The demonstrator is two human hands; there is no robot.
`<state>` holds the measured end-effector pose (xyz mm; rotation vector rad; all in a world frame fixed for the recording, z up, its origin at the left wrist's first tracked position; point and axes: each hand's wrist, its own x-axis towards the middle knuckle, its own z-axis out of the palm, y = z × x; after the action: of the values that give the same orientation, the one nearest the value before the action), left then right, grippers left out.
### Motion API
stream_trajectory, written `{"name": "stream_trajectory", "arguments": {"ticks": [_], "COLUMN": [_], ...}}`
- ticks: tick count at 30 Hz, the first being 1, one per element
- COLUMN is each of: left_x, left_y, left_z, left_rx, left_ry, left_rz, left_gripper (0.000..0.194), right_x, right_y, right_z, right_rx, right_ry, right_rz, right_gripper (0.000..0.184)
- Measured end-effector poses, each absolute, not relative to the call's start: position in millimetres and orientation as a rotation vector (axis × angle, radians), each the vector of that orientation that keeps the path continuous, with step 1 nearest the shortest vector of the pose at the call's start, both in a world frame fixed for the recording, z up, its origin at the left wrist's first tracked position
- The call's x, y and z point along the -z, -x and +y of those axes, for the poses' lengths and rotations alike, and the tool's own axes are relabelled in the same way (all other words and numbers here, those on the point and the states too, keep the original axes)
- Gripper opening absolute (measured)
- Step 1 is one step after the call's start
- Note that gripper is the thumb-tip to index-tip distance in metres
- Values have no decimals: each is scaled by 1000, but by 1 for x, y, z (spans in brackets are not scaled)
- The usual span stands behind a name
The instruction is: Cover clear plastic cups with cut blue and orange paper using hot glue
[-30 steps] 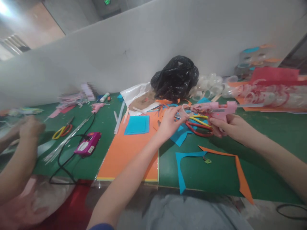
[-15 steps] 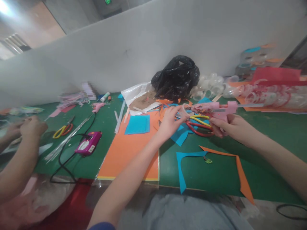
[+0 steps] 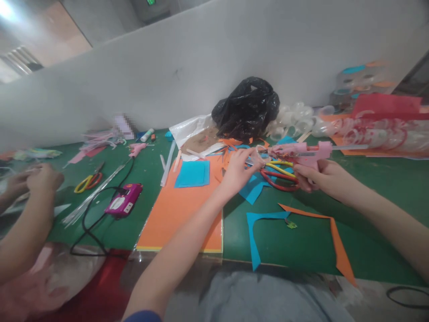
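Note:
My right hand (image 3: pixel 317 176) is wrapped round the grip of a pink hot glue gun (image 3: pixel 301 153), its nozzle pointing left and a clear glue stick (image 3: pixel 350 147) jutting from the back. My left hand (image 3: pixel 241 170) pinches a small clear plastic cup (image 3: pixel 261 154), with the nozzle at or inside its opening; I cannot tell whether they touch. Just behind and below the gun lie scissors with yellow and red handles (image 3: pixel 279 185). Blue paper scraps (image 3: pixel 253 190) lie under them. Blue squares (image 3: pixel 192 173) rest on a stack of orange sheets (image 3: pixel 181 219) by my left forearm.
A black plastic bag (image 3: pixel 248 109) stands against the wall, with clear cups (image 3: pixel 296 120) to its right. Orange and blue offcuts (image 3: pixel 340 246) lie at the front edge. Leftward are a purple power strip (image 3: pixel 124 200), a cable, a second glue gun (image 3: pixel 136 149) and another person's hands (image 3: pixel 40 179).
My hands, the cup and the glue gun stay almost where they were. The other person's hands at the left have shifted slightly.

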<state>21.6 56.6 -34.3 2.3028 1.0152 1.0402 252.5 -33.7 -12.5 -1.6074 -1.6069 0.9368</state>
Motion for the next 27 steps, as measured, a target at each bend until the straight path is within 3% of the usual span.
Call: {"name": "stream_trajectory", "arguments": {"ticks": [7, 16, 23, 27], "left_x": [34, 13, -23, -32], "left_y": [-21, -8, 21, 36], "left_z": [60, 59, 55, 53], "left_rx": [-1100, -1119, -854, -694], "left_ry": [-2254, -2125, -2093, -2203], "left_rz": [1041, 1090, 1077, 1040], "left_gripper": [32, 27, 39, 34], "right_x": [5, 0, 5, 0], "right_y": [-248, -251, -256, -252], "right_z": [-35, -37, -36, -36], "right_rx": [-918, -841, -859, -860], "right_ry": [1626, 1473, 1402, 1435], "right_rz": [-1570, -1175, -1063, -1064], "right_gripper": [71, 63, 63, 63]}}
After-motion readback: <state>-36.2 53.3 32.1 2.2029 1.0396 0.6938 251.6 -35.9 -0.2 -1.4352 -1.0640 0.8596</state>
